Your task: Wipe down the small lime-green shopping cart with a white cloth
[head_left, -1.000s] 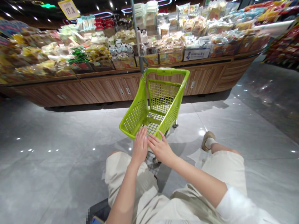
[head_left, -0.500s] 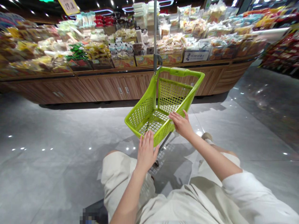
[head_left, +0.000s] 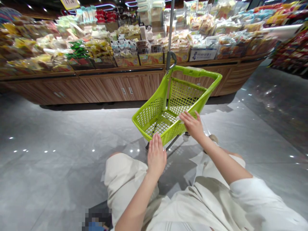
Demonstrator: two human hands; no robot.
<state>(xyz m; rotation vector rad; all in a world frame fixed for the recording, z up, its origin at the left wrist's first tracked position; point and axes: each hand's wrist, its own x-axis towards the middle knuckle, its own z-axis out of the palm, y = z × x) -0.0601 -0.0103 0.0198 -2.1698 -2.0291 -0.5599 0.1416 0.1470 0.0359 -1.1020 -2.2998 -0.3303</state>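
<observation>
A small green shopping cart (head_left: 150,114) with a grid-walled plastic basket and a tall grey pole (head_left: 171,29) stands on the floor before my knees. Nothing lies in its basket. My left hand (head_left: 156,155) is open, its fingers stretched out at the near front corner of the basket rim. Along the right-hand rim, my right hand (head_left: 192,125) lies open with straight fingers, touching the edge. Neither hand wraps round the rim. The cart's wheels are partly hidden below the basket.
Behind the cart runs a wooden display counter (head_left: 106,89) heaped with packaged snacks (head_left: 130,48). More bagged goods (head_left: 292,48) fill a shelf at the far right. Glossy grey tiles (head_left: 60,134) cover the floor. A blurred-out patch (head_left: 96,221) lies at the bottom left.
The cart has shifted to the right and turned slightly, its pole moving right too. Both my hands have moved right along with it, staying open at the rim.
</observation>
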